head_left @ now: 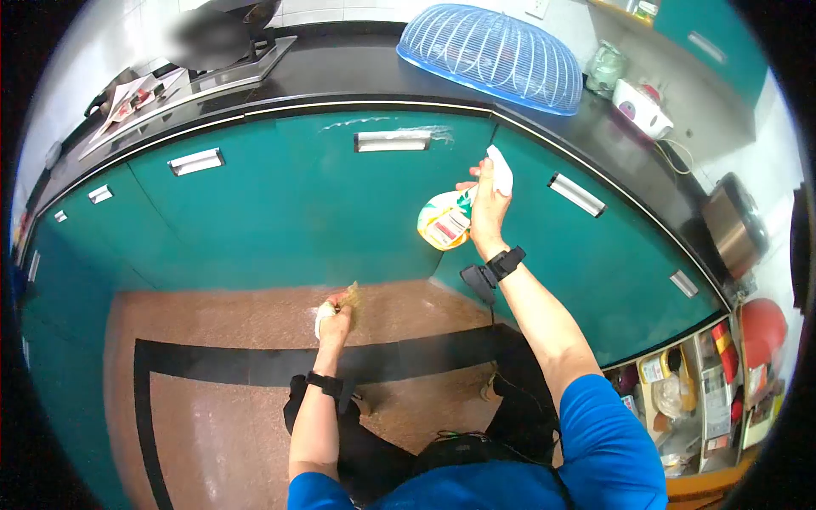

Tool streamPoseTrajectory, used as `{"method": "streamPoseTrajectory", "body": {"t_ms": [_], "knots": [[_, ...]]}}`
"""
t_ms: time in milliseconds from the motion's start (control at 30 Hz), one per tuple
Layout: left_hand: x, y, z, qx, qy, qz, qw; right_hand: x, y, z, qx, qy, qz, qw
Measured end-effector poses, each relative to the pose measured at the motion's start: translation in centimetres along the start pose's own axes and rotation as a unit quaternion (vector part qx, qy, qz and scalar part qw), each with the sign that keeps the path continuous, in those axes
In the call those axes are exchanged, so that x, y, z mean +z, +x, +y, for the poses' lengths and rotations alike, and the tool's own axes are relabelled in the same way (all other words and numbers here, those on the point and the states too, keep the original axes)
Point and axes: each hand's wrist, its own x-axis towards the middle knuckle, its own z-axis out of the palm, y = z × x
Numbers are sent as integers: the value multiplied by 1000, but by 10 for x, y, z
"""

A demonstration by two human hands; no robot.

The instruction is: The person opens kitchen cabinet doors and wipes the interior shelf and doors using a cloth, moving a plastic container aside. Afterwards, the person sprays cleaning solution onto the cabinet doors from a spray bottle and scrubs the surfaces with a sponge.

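My right hand (489, 206) is closed around the neck of a spray bottle (446, 223). The bottle has a white spray head and a yellow, green and white label, and it is tilted in front of the green cabinet doors (280, 212). White streaks of liquid (416, 133) mark the cabinet front around a silver handle (392, 141). Lower down, over the floor, my left hand (336, 323) grips a crumpled yellowish and white cloth (350, 297), partly hidden by the fingers.
A dark countertop (340, 72) runs above the cabinets, bearing a blue mesh food cover (493, 55) and a stove (195, 85) with a blurred pan. At the right stand a steel bin-like container (735, 223) and a shelf of packages (680, 391). Brown floor (212, 408) lies below.
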Motion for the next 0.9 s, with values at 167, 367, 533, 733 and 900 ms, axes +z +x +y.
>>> {"method": "streamPoseTrajectory", "body": {"t_ms": [167, 367, 533, 733, 900], "knots": [[3, 5, -5, -18, -16, -29, 999, -1, -3, -5, 13, -19, -63, 998], [0, 8, -13, 8, 34, -17, 999, 40, -50, 7, 58, -53, -208, 975], [-10, 2, -3, -5, 29, -5, 1000, 47, -46, 18, 80, -3, -107, 991], [-9, -3, 11, 10, 33, 6, 999, 53, -47, 16, 64, -43, -187, 979], [-11, -2, 5, 42, 49, 11, 998, 67, -57, 16, 71, -39, -263, 961]]}}
